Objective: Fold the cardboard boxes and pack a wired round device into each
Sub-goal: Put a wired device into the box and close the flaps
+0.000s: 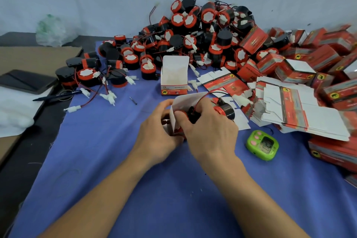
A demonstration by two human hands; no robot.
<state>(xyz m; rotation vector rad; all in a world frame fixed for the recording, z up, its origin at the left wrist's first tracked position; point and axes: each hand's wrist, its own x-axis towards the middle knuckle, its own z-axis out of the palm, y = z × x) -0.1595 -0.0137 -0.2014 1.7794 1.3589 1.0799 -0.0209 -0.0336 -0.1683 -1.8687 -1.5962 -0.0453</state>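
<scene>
Fingers (pixel 183 121) of right hand (pixel 209 129) are curled round a wired round device (pixel 193 115), its lower end hidden in the cardboard box (pixel 185 102) gripped by left hand (pixel 156 133); box body mostly covered. Bare blue cloth (pixel 173 199) is seen nearer. Beyond: open upright box (pixel 173 75), device pile (pixel 193 31); closed boxes (pixel 328 54) cut off at right edge.

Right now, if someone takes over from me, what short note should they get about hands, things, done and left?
Left hand grips a box, flap open. Right hand pushes a wired device into it. An upright folded box stands behind, open.
Done: closed boxes heaped at right.
Left: close this box; the device pile and flat boxes are still to do.
</scene>
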